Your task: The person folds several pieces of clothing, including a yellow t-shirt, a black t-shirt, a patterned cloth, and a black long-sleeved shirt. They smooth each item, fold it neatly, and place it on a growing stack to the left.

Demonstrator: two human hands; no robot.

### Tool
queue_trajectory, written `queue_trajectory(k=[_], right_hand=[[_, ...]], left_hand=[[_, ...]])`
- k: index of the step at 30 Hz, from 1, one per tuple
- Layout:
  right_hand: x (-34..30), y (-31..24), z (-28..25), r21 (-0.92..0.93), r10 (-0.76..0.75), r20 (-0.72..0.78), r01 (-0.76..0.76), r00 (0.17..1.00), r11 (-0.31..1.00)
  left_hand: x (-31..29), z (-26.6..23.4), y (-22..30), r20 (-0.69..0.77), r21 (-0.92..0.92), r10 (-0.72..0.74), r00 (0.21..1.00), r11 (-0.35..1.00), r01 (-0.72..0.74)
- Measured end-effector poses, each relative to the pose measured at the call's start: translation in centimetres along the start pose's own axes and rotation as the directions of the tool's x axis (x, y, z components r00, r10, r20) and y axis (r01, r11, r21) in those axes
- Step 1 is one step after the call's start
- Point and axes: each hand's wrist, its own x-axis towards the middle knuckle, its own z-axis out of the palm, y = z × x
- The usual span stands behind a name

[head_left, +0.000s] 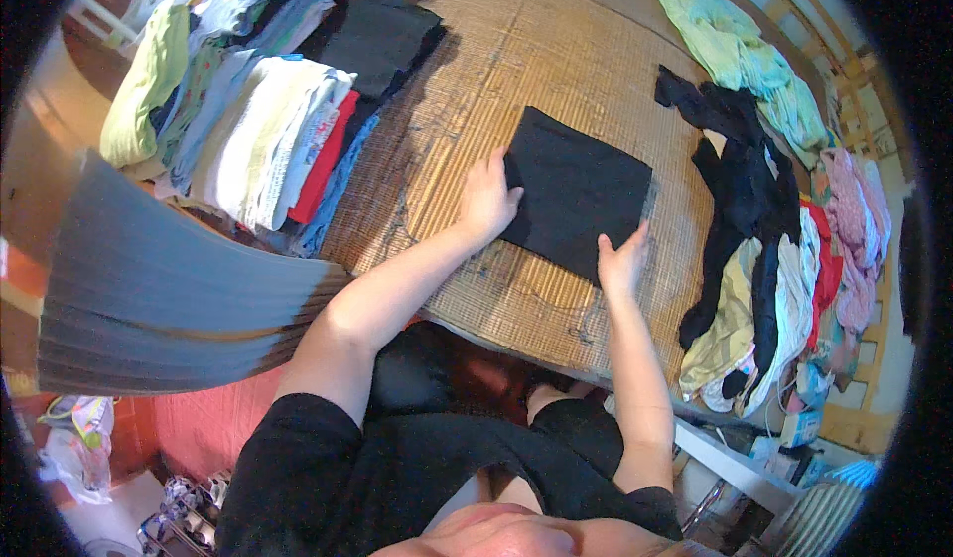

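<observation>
A black garment (576,190), folded into a flat, neat rectangle, lies slightly turned on the woven mat in front of me. Along its left edge rests my left hand (486,198), fingers stretched out and the thumb touching the cloth. At the near right corner is my right hand (622,259), its thumb on the fabric and its fingers spread apart from it along the right edge. Both hands look open against the garment's sides. What kind of garment it is cannot be told from the folded shape.
Folded clothes (268,140) stand in rows at the left, beside a black folded stack (372,46). Loose, crumpled clothes (740,180) cover the right side, with a pale green cloth (730,41) farther back. A grey ribbed panel (179,284) curves at the near left. The woven mat (467,80) lies between.
</observation>
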Motion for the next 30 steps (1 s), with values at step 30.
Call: queue_trajectory(k=[30], right_hand=[[11.7,-41.8,1.7,0.883,-0.867,0.275,0.248,0.415,0.398]], left_hand=[[-4.7,-24.5,1.3,-0.808,-0.527,-0.584,0.083,0.651,-0.547]])
